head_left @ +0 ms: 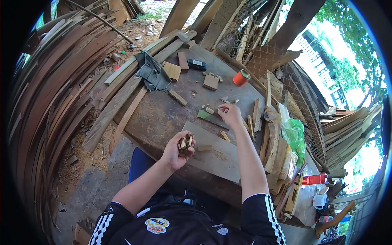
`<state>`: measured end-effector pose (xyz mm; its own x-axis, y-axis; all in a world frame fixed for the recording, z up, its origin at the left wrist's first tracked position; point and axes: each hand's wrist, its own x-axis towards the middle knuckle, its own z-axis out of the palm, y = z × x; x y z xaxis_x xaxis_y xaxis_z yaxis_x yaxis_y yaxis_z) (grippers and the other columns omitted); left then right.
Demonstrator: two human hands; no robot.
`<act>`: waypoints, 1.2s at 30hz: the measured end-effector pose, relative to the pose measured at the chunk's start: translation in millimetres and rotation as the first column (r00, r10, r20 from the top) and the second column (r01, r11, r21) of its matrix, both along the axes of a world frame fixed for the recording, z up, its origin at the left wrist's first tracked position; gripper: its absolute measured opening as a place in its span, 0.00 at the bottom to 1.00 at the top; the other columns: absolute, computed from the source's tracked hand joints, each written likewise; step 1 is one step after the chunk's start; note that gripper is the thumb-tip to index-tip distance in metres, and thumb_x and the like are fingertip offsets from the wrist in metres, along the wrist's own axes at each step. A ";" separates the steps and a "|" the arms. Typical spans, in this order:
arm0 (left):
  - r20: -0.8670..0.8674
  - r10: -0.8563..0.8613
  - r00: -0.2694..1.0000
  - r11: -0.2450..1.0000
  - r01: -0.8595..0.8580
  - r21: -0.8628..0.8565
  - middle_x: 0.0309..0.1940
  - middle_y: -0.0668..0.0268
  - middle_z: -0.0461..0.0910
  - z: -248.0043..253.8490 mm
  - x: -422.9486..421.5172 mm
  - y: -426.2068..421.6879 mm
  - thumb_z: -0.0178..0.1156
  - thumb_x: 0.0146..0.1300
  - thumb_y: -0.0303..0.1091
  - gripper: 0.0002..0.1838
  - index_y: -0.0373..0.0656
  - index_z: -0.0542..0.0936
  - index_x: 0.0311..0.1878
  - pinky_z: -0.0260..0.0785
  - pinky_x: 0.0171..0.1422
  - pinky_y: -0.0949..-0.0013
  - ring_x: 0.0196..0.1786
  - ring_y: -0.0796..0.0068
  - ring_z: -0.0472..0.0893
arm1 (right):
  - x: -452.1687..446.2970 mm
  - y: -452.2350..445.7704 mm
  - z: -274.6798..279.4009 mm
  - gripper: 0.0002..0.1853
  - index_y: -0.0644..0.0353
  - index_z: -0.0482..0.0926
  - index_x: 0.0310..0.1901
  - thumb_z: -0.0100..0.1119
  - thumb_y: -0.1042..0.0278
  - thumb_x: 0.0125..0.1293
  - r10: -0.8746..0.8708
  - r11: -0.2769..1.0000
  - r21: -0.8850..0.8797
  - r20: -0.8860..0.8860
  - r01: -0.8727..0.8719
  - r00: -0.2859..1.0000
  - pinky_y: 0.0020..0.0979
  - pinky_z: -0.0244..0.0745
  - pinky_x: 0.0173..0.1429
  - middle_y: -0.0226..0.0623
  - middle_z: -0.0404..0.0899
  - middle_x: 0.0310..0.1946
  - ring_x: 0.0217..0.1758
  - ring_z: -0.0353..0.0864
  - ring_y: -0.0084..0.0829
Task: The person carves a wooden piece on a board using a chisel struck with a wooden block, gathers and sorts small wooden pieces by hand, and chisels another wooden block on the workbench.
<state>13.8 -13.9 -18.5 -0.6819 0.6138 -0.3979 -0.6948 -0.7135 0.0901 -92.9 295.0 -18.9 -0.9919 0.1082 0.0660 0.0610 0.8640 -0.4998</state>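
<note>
The left hand [174, 155] partly covers its wood pieces [184, 144]; lettering [198, 63] on the black case [197, 65] is illegibly small.

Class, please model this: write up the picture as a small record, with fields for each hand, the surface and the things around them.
Left hand: left hand cupped around several small brown wooden pieces
Right hand: right hand with bent fingers beside a small pale wooden block; whether it grips anything is unclear
Surface: worn brown table
Nearer the person: flat grey rectangular board
Farther away: orange cylindrical can, square tan wooden block
Right side: crumpled green plastic bag
</note>
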 end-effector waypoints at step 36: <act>-0.104 -0.027 0.994 0.998 0.021 -0.065 0.40 0.67 0.82 -7.8 3.8 2.3 0.64 0.74 0.39 0.08 0.46 0.80 0.47 0.75 0.34 0.72 0.42 0.73 0.84 | -26.2 30.7 23.7 0.26 0.55 0.86 0.54 0.72 0.79 0.50 -0.067 0.881 -0.461 0.104 0.107 0.992 0.31 0.84 0.41 0.35 0.87 0.36 0.35 0.87 0.26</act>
<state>17.7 -11.6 -26.3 -0.7074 0.6059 -0.3639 -0.6959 -0.6872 0.2087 -119.1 325.7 4.9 -0.9768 0.1922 -0.0945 0.1834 0.5226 -0.8326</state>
